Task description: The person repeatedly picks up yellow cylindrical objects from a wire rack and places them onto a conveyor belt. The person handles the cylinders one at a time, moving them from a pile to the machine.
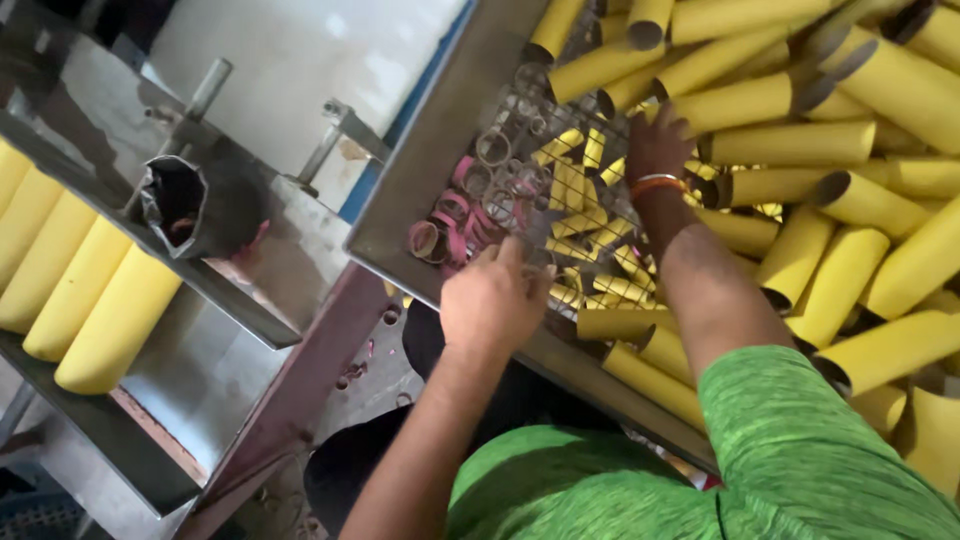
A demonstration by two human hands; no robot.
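Yellow tubes (790, 145) — right hand (655, 140) reaches among them; left hand (495, 295) curled; neither grip discernible.

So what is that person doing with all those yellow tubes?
A person in a green shirt leans over a big metal bin heaped with yellow cardboard tubes. Their right hand reaches in among the tubes, and their left hand rests at a wire mesh, next to small pink and brown rings. More yellow tubes lie lined up on a metal shelf to the left.
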